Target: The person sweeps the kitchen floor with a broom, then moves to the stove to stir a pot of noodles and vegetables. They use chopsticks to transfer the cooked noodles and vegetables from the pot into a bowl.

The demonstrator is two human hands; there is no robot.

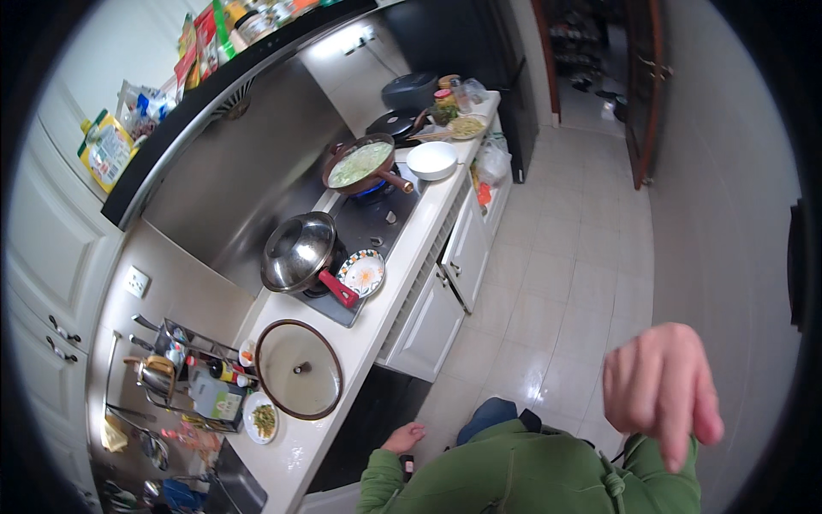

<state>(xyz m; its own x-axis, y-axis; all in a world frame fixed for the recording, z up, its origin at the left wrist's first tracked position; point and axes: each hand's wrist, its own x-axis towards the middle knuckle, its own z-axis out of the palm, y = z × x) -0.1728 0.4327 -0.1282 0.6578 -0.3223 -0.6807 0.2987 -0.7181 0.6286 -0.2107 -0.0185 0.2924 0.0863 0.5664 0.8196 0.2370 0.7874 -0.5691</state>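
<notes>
My left hand (pixel 403 437) hangs low beside the counter, its fingers loosely curled with nothing seen in them. Raised at the right is my right hand (pixel 664 392), fingers bent downward and nothing visible in its grasp. On the counter near my left hand lies a round glass lid (pixel 289 392) with a brown rim, next to a white plate of chopped food (pixel 250 424). A wok with a domed metal lid (pixel 300 250) and red handle stands on the near burner, a patterned plate (pixel 369 273) beside it. Pale green food (pixel 361 164) fills a brown pan (pixel 343 187) over a blue flame.
A white bowl (pixel 432 160) sits by the pan. Beyond it are a plate of food (pixel 467 127) with chopsticks, jars and a black appliance. A cabinet door (pixel 470 250) stands ajar. The sink (pixel 237 478) and bottle rack are lower left; a range hood (pixel 257 70) overhangs the stove.
</notes>
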